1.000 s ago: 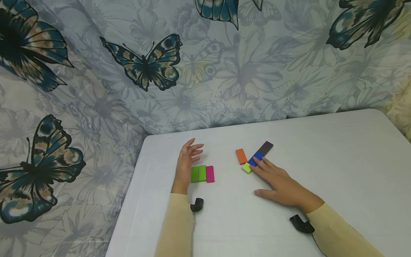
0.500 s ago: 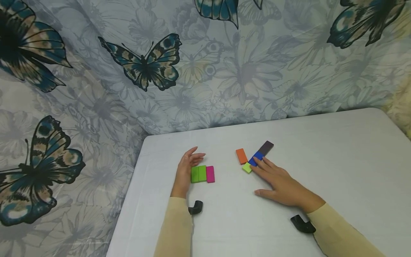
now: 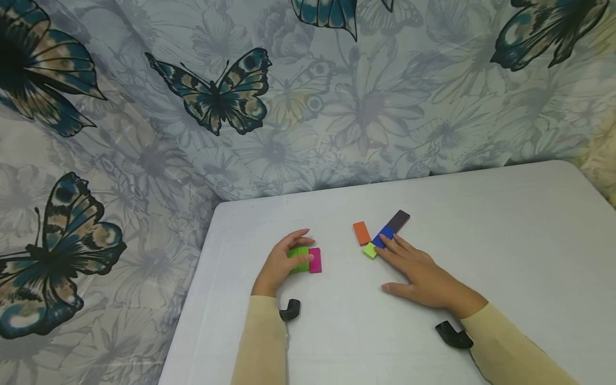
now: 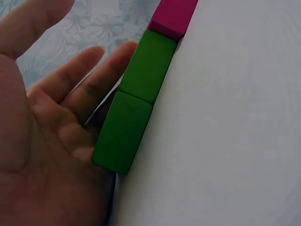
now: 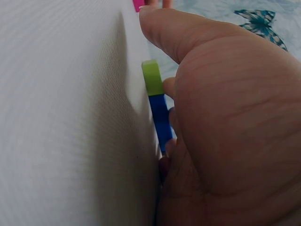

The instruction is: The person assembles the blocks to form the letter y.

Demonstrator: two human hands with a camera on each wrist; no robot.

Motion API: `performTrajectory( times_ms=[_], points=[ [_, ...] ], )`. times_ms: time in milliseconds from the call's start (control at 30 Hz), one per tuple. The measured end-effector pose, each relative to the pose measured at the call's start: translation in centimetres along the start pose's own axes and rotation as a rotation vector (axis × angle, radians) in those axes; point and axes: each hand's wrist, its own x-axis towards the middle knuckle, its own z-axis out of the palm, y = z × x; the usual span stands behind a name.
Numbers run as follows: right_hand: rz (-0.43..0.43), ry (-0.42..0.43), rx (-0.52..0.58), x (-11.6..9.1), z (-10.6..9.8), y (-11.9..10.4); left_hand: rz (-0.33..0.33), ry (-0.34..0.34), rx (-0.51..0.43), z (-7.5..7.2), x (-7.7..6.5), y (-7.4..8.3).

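Two green blocks (image 3: 302, 251) and a magenta block (image 3: 315, 266) lie side by side in a row at the table's left. My left hand (image 3: 274, 267) is around the row, fingers loosely curved at the far side and thumb stretched over the near part. In the left wrist view the fingers (image 4: 82, 84) lie behind the green blocks, with the thumb side spread away. My right hand (image 3: 421, 275) lies flat, straight fingertips on the blue block (image 3: 378, 242). A dark block (image 3: 399, 220) continues that line at its far end; a lime block (image 3: 369, 251) meets its near end.
An orange block (image 3: 362, 234) lies just left of the blue one, its near corner close to the lime block. Black curved pieces (image 3: 290, 310) stick out at both wrists. A butterfly-patterned cloth (image 3: 289, 149) hangs behind the white table (image 3: 346, 331).
My left hand has come down and nearer over the green blocks; its thumb now shows across them. My right hand and the other blocks have stayed put.
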Motion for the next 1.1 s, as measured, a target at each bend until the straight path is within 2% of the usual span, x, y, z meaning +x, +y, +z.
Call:
performTrajectory(
  times_ms=[233, 333, 467, 667, 900, 1100],
  points=[
    [0.015, -0.015, 0.001, 0.14, 0.05, 0.17, -0.066, -0.055, 0.066, -0.22, -0.10, 0.19],
    [0.018, -0.018, 0.002, 0.12, 0.02, 0.11, -0.107, -0.055, 0.139, -0.11, -0.21, 0.27],
    [0.019, -0.023, 0.002, 0.10, -0.05, 0.01, -0.131, -0.072, 0.241, 0.04, -0.24, 0.49],
    [0.018, -0.020, 0.009, 0.01, -0.11, -0.05, -0.112, -0.102, 0.275, 0.27, -0.17, 0.79],
    [0.017, -0.018, 0.007, -0.06, -0.03, 0.11, -0.098, -0.068, 0.295, 0.60, -0.11, 0.68],
    [0.021, -0.021, 0.005, -0.05, 0.01, 0.22, -0.038, -0.086, 0.391, 0.73, 0.09, 0.89]
  ],
)
